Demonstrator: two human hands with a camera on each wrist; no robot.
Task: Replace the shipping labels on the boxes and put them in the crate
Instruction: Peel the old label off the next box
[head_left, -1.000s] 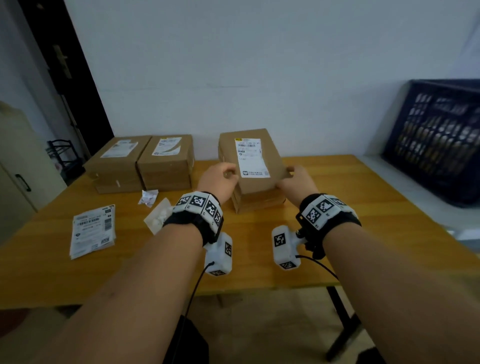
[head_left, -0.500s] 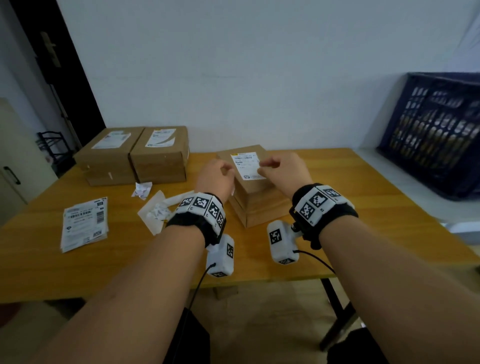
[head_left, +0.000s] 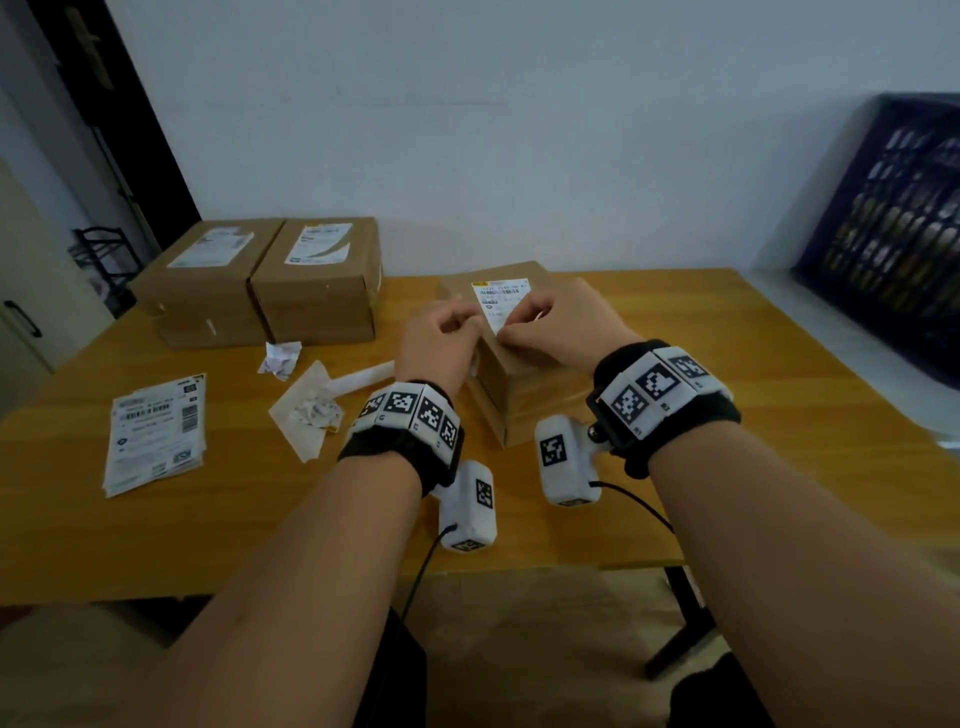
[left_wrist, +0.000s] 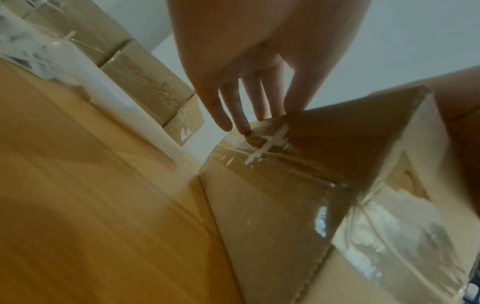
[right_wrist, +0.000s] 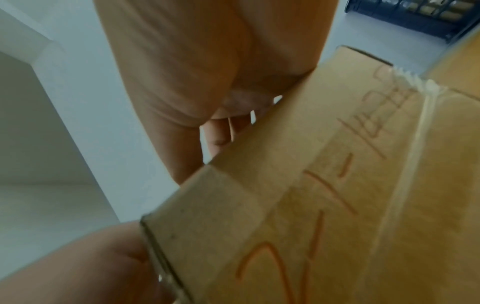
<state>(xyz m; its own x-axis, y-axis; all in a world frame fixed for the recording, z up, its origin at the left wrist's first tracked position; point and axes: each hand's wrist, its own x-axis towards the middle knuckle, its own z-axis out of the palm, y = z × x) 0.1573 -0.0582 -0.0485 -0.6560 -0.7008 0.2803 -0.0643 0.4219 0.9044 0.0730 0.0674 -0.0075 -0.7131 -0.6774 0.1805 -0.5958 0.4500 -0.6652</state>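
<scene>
A brown cardboard box (head_left: 540, 395) lies on the wooden table (head_left: 779, 415) in front of me, its white shipping label (head_left: 496, 301) facing up. My left hand (head_left: 441, 332) is at the box's left top edge; in the left wrist view its fingers (left_wrist: 233, 115) reach nearly straight down and touch that edge of the box (left_wrist: 285, 205). My right hand (head_left: 550, 322) lies over the top, with curled fingertips pinching the label's near right edge. In the right wrist view the box (right_wrist: 337, 185) hides most of those fingers (right_wrist: 221, 131).
Two more labelled boxes (head_left: 208, 280) (head_left: 322, 280) stand side by side at the back left. A stack of fresh labels (head_left: 156, 431), a crumpled scrap (head_left: 280, 358) and backing paper (head_left: 306, 410) lie left of my hands. The dark blue crate (head_left: 893, 218) stands at the right.
The box, tipped up between both hands a second ago, now lies flat on the table. My right hand moved from the box's right side onto the label.
</scene>
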